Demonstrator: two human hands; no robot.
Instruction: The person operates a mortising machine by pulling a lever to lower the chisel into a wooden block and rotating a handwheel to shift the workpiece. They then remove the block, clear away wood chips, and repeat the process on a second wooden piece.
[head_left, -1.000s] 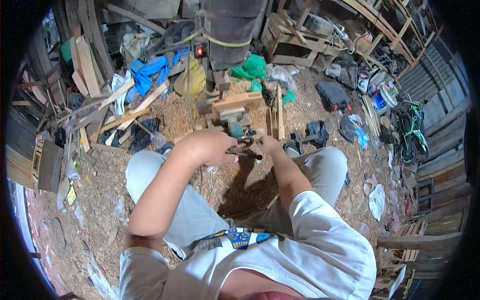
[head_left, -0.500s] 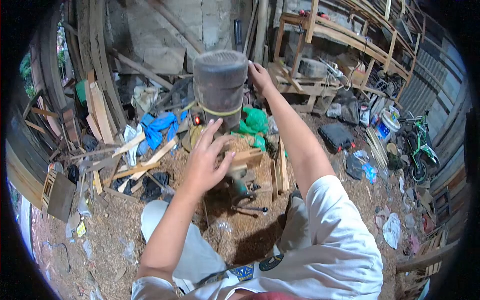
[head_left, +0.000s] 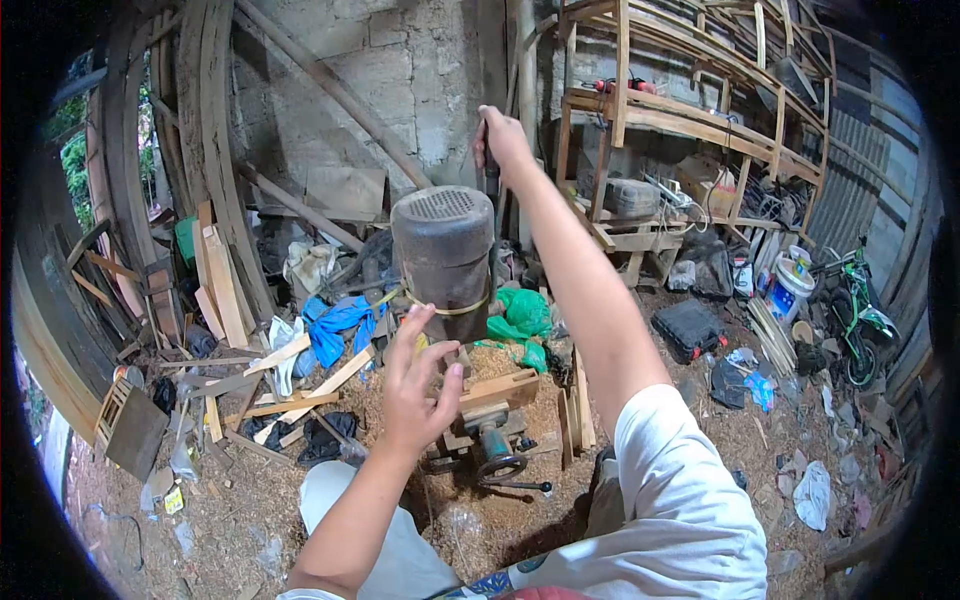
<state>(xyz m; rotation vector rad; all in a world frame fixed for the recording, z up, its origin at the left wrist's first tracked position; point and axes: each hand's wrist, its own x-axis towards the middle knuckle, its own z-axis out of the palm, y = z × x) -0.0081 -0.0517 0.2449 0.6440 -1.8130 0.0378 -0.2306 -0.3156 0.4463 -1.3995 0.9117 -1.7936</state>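
A dark machine with a vented round motor housing (head_left: 443,245) stands upright in the middle, a yellow band around its lower part. My right hand (head_left: 502,145) is wrapped round the black grip of a lever (head_left: 491,168) at the housing's upper right. My left hand (head_left: 420,385) is raised with fingers spread, in front of the machine and holding nothing. Just right of it a wooden block (head_left: 500,390) lies on the machine's vise. Below the block is a handwheel (head_left: 502,468) with a short black handle.
Wood offcuts (head_left: 280,405), a blue cloth (head_left: 340,328) and green plastic (head_left: 522,315) lie around the machine. A black case (head_left: 688,330), a white bucket (head_left: 790,285) and a green small bike (head_left: 852,320) are at the right. Wooden shelving (head_left: 700,130) stands behind.
The view has tilted up, so the scene sits lower. My right hand has risen above the housing's top with the lever grip. My left hand stays raised and spread near the machine.
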